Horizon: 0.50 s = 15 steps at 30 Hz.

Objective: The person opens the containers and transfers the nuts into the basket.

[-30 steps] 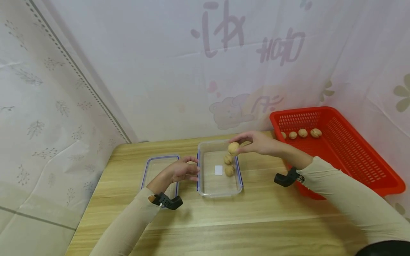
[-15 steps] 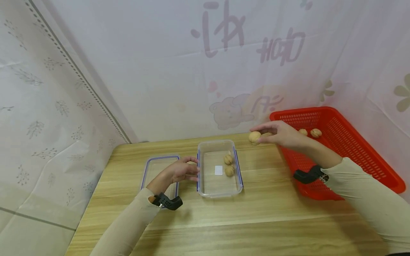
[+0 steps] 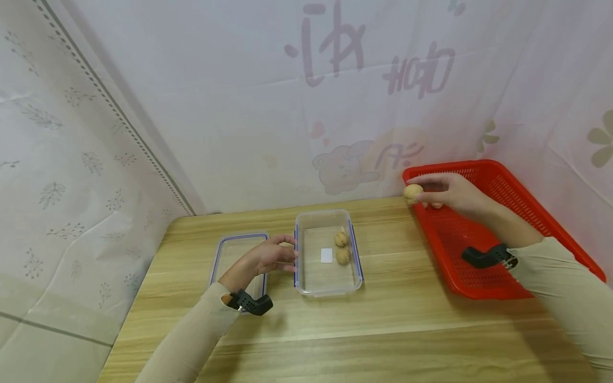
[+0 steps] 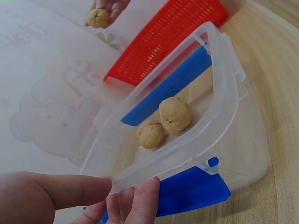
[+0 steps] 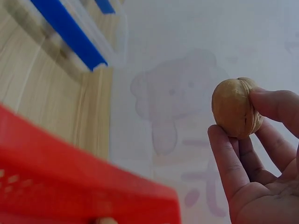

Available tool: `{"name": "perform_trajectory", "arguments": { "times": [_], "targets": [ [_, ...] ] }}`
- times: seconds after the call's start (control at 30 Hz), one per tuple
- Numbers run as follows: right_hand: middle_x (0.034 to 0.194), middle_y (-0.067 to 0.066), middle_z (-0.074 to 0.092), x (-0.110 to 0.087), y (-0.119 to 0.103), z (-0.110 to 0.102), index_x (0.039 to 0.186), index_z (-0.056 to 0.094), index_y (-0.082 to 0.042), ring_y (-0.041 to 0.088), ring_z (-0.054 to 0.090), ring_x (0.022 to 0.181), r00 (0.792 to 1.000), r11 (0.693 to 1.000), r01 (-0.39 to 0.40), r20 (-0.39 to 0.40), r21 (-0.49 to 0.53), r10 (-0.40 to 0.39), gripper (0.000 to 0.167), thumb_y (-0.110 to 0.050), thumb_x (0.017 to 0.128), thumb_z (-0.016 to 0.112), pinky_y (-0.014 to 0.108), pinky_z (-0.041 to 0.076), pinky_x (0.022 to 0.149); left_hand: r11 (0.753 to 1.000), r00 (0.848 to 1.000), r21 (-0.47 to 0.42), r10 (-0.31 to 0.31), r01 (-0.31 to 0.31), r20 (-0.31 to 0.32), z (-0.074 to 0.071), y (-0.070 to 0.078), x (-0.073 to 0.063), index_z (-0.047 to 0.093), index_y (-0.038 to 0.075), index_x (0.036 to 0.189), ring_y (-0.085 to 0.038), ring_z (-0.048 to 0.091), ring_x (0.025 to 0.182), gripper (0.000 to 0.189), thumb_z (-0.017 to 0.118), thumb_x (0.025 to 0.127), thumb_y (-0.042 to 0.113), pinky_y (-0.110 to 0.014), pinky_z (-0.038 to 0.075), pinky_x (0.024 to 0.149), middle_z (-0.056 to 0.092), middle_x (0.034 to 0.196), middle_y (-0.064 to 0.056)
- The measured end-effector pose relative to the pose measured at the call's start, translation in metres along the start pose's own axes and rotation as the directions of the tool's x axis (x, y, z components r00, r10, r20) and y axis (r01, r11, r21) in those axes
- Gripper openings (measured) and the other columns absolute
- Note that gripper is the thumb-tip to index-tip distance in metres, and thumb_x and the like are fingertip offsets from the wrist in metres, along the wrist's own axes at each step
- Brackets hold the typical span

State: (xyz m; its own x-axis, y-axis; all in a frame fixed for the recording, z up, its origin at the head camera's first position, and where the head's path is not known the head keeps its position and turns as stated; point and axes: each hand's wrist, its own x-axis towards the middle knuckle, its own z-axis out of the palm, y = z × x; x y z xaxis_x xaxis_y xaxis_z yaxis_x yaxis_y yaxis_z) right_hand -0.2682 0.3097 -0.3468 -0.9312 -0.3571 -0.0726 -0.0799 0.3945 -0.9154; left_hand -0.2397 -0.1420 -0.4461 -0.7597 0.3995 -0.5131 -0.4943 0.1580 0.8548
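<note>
In my right hand [image 3: 462,198] is a walnut [image 5: 236,107], pinched between thumb and fingertips. In the head view it sits over the back left corner of the red basket [image 3: 436,266]. My left hand [image 3: 275,254] touches the left side of a clear plastic food box [image 3: 306,284], its fingertips right at a blue clip [image 4: 196,189]. Two walnuts, a rear one [image 3: 341,239] and a front one [image 3: 342,256], lie in the box along its right wall. Part of another walnut [image 3: 436,205] shows in the basket behind my right fingers.
A clear lid with a blue seal [image 3: 227,250] lies left of the box, partly under my left hand. The wooden table [image 3: 335,340] ends at a printed curtain [image 3: 239,133] behind. The basket's raised rim stands to the right.
My right hand has moved right and back with the walnut, from over the box to the basket's corner. The left hand and the two boxed walnuts stay put.
</note>
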Motion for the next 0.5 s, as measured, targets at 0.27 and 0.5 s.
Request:
{"name": "perform_trajectory", "arguments": {
  "times": [0.27,0.5],
  "targets": [
    [0.106,0.001,0.073,-0.002,0.024,-0.026,0.143,0.057,-0.008,0.016,0.062,0.086,0.995,0.994,-0.07,-0.077,-0.087,0.063,0.05,-0.028,0.098,0.071,0.025,0.054,0.065,1.0,1.0,-0.006,0.002,-0.002,0.007,0.0,0.001,-0.002,0.034,-0.008,0.141,-0.018,0.057,0.083,0.045,0.053,0.1,-0.005,-0.036,0.064,0.082,0.051,0.097,-0.009],
    [0.117,-0.003,0.068,0.001,0.048,-0.041,0.144,0.054,-0.002,0.014,0.062,0.093,0.988,0.983,-0.117,-0.117,-0.14,0.101,0.055,-0.028,0.098,0.07,0.026,0.058,0.073,1.0,1.0,-0.006,0.0,0.0,0.005,-0.001,0.001,-0.003,0.035,-0.008,0.14,-0.018,0.055,0.083,0.045,0.053,0.1,-0.005,-0.035,0.065,0.081,0.05,0.097,-0.01]
  ]
}}
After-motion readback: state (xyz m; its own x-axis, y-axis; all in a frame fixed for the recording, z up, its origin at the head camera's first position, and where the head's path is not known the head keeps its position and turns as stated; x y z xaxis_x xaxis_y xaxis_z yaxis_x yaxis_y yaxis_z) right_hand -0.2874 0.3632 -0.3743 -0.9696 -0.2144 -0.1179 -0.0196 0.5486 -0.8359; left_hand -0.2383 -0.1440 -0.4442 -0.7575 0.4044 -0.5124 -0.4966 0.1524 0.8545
